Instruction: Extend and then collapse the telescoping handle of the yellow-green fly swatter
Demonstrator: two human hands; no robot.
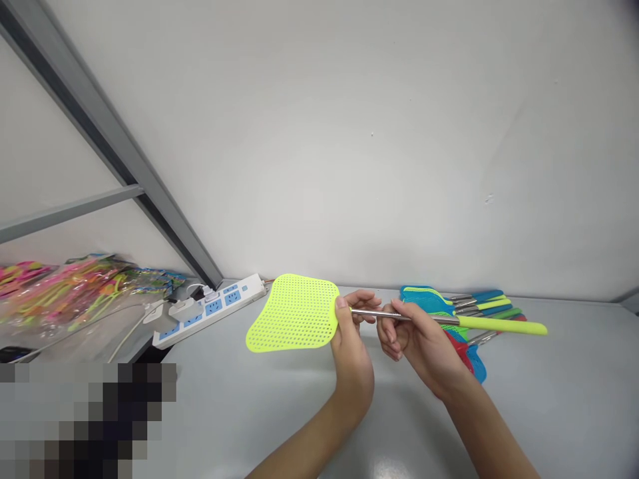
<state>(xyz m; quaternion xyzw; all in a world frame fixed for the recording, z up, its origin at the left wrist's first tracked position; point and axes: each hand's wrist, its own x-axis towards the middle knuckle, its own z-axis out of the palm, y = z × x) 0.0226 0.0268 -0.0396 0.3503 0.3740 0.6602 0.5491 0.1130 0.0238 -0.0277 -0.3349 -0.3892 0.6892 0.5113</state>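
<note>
A yellow-green fly swatter (297, 313) is held level above the grey table, its perforated head to the left and its long grip to the right. My left hand (352, 346) pinches it where the head joins the thin metal rod, thumb on top, other fingers partly spread behind. Around the telescopic rod farther right, my right hand (419, 342) is closed with the thumb along it. Behind and below the grip lies a pile of fly swatters (424, 299) in blue, green, red and yellow, partly hidden by my right hand.
A white power strip (254, 287) with plugs and cables stands at the left. Beyond it, plastic-wrapped colourful goods (90, 286) are heaped. A grey metal frame post (150, 193) runs down to the table (574, 399) by the white wall. The lower left corner is pixelated.
</note>
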